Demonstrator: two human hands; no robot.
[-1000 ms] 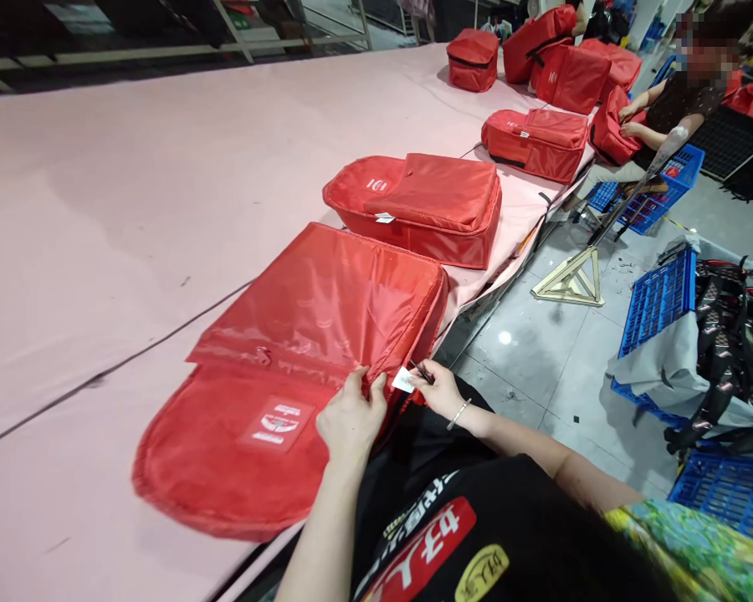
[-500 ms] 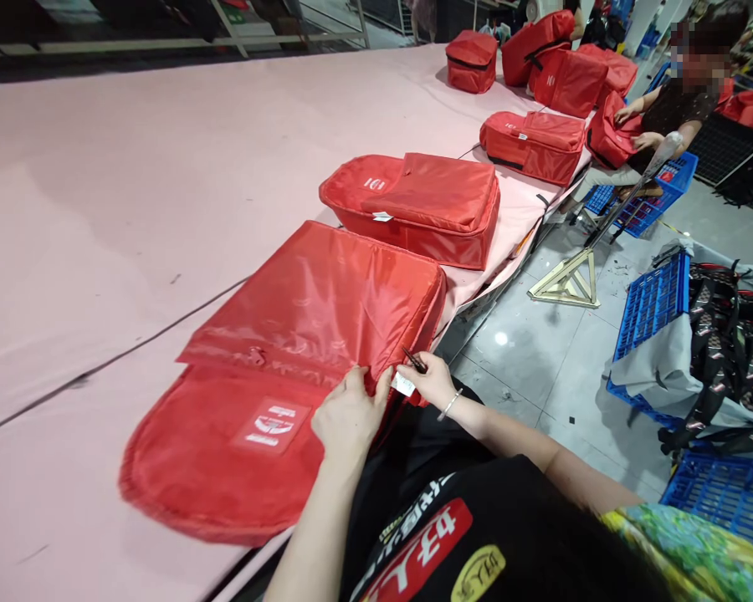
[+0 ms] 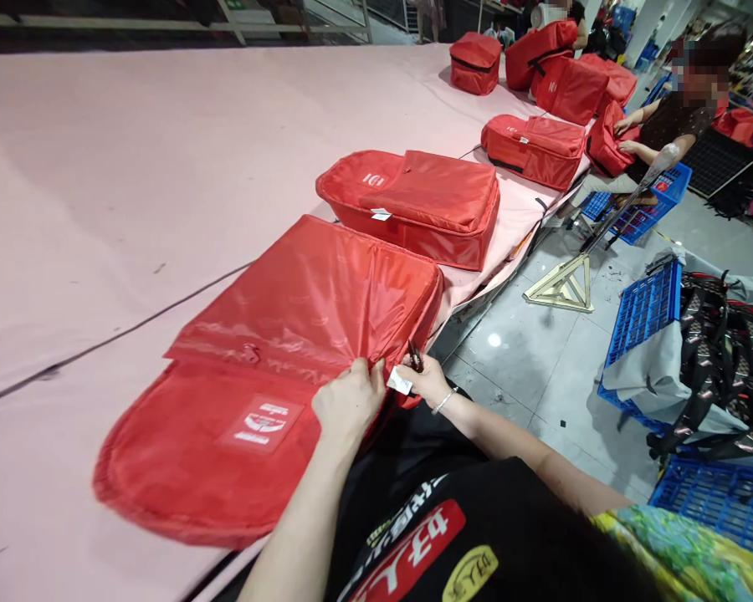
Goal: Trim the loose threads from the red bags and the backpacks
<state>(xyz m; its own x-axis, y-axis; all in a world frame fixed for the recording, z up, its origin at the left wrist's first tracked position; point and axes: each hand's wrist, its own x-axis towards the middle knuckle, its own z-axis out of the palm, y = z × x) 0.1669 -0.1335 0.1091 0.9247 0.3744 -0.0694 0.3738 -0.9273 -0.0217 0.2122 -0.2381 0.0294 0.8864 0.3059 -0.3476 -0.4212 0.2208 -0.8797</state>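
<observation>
A large red bag (image 3: pixel 269 293) with a white printed logo lies on the pink-covered table in front of me. My left hand (image 3: pixel 350 400) is closed on the near edge of its flap, and creases fan out from the pinched cloth. Close beside it, my right hand (image 3: pixel 427 380) is closed around small dark thread snips (image 3: pixel 415 358), which point up. A white label (image 3: pixel 400 380) at the bag's side lies against the fingers of my right hand. Whether those fingers grip the label too, I cannot tell. The snips' blades are partly hidden.
Another red bag (image 3: pixel 414 201) lies just beyond, with several more along the pink table (image 3: pixel 131 167). A co-worker (image 3: pixel 671 117) handles a red bag at the far right. On the floor stand a metal stand (image 3: pixel 561 284) and a blue crate (image 3: pixel 643 322) with black straps.
The snips have turned more upright in my right hand. My left hand draws the flap cloth tighter, with sharper creases. The whole view has shifted slightly.
</observation>
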